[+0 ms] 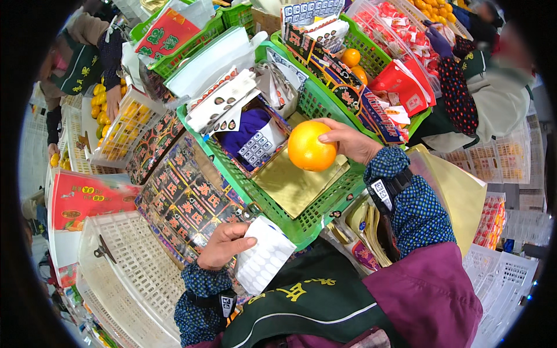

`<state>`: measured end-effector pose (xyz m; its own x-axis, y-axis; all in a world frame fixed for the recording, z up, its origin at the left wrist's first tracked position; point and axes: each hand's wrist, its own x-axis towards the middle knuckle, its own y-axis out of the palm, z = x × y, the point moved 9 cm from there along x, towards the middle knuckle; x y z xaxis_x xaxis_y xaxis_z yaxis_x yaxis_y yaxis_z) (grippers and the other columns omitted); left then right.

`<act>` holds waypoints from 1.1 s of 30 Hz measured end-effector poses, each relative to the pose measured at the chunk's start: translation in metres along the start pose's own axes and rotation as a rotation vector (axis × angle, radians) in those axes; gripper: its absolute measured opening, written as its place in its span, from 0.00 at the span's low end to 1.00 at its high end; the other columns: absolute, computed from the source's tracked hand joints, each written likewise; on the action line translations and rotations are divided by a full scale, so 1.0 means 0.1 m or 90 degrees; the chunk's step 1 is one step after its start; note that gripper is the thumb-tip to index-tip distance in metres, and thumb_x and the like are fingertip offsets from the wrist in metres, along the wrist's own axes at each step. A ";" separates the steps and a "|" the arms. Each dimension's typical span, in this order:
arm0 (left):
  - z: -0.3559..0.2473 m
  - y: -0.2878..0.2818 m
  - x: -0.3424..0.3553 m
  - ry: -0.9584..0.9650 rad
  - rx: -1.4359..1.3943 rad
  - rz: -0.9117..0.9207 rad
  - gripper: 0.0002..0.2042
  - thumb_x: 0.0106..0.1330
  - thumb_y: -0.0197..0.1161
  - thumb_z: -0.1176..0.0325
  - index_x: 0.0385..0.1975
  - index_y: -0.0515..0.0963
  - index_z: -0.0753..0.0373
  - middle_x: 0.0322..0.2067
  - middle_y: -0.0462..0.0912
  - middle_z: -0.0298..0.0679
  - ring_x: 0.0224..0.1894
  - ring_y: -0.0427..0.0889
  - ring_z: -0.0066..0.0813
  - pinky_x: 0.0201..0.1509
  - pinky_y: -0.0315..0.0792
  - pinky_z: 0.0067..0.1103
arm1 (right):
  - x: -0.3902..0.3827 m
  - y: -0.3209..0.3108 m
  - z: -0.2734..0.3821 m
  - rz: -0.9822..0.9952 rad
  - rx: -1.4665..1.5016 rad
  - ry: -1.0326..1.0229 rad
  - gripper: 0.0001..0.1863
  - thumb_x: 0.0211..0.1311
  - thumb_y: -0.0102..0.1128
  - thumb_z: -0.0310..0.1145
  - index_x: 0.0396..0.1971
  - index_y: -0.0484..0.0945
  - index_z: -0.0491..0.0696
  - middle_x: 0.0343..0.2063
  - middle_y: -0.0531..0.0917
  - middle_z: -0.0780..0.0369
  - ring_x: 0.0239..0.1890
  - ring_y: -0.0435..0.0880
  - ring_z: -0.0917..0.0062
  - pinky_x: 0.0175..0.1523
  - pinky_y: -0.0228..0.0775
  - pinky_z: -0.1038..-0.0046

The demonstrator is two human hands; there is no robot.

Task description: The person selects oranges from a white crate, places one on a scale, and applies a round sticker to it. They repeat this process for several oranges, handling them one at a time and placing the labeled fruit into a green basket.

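My right hand (353,142) grips a large orange (312,152), thumb on its side, above a green plastic basket (301,235). Pinched between the fingers and thumb of my left hand (223,245) is a white sheet of oval stickers (264,258), just off the basket's near corner. Inside the basket lie a yellow paper pad (299,181) and an open box with purple cloth (248,124) in it. Sticker sheets (223,101) are stacked on top at its far left side.
A white slatted crate (130,261) stands at the lower left beside dark printed cardboard (188,185). Another green basket (365,43) holds oranges and red packets. Co-workers stand at the far left and far right; a hand (113,101) reaches into a crate of yellow fruit (130,124).
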<state>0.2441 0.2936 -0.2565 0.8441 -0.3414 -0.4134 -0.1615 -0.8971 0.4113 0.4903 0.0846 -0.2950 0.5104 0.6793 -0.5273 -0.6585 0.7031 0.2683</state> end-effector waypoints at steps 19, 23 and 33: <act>0.18 0.00 0.08 -0.042 -0.017 -0.021 0.11 0.72 0.64 0.74 0.47 0.83 0.75 0.41 0.87 0.37 0.42 0.82 0.19 0.48 0.75 0.20 | 0.01 0.17 0.11 0.341 0.735 -0.171 0.51 0.69 0.34 0.75 0.74 0.60 0.45 0.62 0.72 0.33 0.54 0.84 0.44 0.53 0.84 0.53; 0.18 0.00 0.11 -0.052 -0.023 -0.020 0.10 0.72 0.64 0.73 0.46 0.83 0.74 0.39 0.87 0.34 0.41 0.81 0.17 0.47 0.74 0.19 | -0.09 0.22 0.37 0.275 0.699 -0.250 0.45 0.73 0.39 0.69 0.73 0.61 0.46 0.64 0.71 0.37 0.55 0.83 0.45 0.52 0.85 0.55; 0.11 -0.01 0.12 -0.052 -0.026 -0.028 0.12 0.71 0.63 0.76 0.51 0.82 0.75 0.42 0.88 0.38 0.43 0.84 0.20 0.50 0.76 0.20 | -0.07 0.08 0.53 0.099 0.683 -0.321 0.40 0.71 0.47 0.66 0.73 0.63 0.54 0.68 0.72 0.49 0.64 0.77 0.47 0.54 0.82 0.44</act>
<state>0.2488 0.2868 -0.2710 0.8054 -0.3256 -0.4953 -0.1035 -0.9000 0.4234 0.5115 0.0969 -0.2464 0.7838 0.6096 -0.1185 -0.0571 0.2608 0.9637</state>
